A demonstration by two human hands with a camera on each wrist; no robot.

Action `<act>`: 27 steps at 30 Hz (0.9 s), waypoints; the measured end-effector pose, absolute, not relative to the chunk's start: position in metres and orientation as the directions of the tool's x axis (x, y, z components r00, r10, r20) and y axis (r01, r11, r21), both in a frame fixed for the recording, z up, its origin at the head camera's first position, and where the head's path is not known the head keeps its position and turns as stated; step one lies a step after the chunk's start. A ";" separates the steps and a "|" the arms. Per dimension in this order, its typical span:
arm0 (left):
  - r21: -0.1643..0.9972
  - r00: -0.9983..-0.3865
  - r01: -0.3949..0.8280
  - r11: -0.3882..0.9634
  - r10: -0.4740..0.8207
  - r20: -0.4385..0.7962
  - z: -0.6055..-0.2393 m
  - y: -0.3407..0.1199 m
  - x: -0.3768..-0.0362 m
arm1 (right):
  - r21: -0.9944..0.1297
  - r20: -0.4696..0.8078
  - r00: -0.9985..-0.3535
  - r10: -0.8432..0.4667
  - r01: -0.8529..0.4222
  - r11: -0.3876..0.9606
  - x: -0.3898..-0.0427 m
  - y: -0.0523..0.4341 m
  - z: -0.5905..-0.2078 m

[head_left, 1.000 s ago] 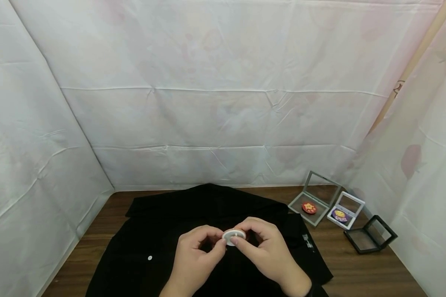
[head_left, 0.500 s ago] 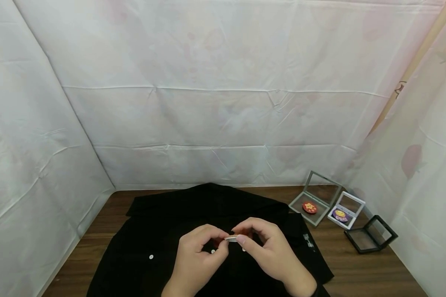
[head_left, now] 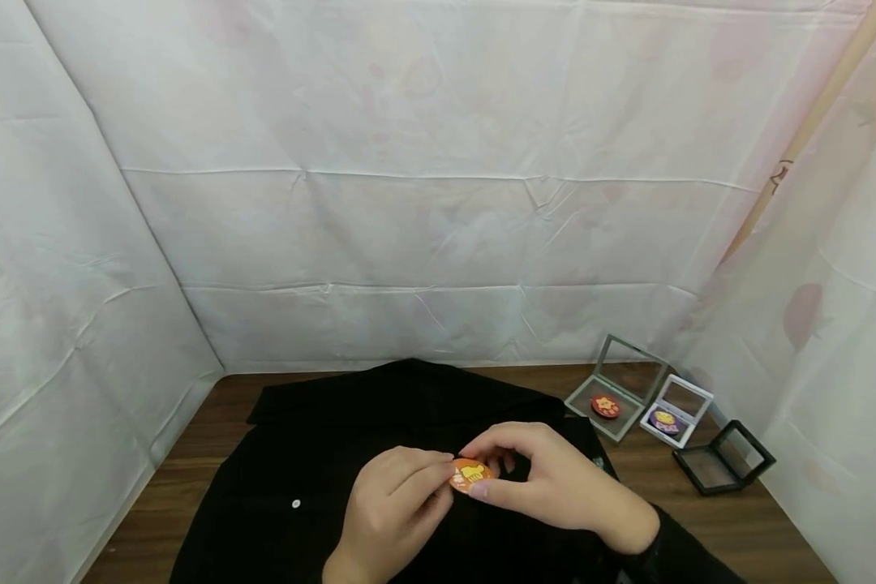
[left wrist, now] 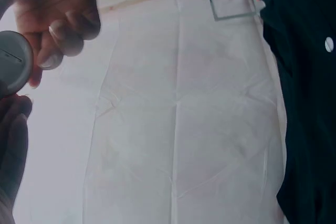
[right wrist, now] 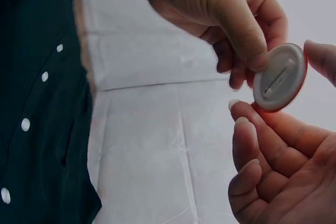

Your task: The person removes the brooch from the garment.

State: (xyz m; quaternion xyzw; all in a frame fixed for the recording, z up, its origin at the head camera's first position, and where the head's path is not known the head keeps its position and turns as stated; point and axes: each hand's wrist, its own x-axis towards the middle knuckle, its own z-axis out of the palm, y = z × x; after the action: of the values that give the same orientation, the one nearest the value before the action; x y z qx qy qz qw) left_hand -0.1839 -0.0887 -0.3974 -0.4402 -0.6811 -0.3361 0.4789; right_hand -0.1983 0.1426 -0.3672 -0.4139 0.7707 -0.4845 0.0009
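Note:
Both hands hold one round pin badge [head_left: 470,474] just above a black shirt [head_left: 314,454] spread on the wooden table [head_left: 701,535]. Its orange face with a yellow figure points up at the head camera. My left hand [head_left: 444,480] pinches its left edge and my right hand [head_left: 492,480] pinches its right edge. The right wrist view shows the badge [right wrist: 279,77] from below, with a white back and a pin bar, between the fingertips [right wrist: 247,51] of both hands. In the left wrist view the badge [left wrist: 10,69] is cut off at the left edge.
At the right rear of the table stand three small display cases: a grey one [head_left: 617,381] holding a red badge [head_left: 605,405], a white one [head_left: 677,410] holding a purple badge, and a black one [head_left: 724,457] holding nothing. White cloth walls close in the back and sides.
The badge has been turned over between the fingers: its white back faced up before, now its orange face does. My right hand shifted slightly right and its dark sleeve has come into view.

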 end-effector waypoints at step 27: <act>0.429 -0.822 0.570 0.701 0.489 0.293 -0.440 -0.131 -0.213 | -0.526 0.172 -0.724 -0.668 -0.641 0.559 -0.211 0.149 -0.393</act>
State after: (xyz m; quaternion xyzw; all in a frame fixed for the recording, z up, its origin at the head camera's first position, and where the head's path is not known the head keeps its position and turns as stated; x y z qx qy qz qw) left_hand -0.2133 -0.1305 -0.4397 -0.2882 -0.9188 -0.2580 0.0786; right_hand -0.2115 0.1490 -0.3928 -0.3707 0.8826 -0.2881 0.0238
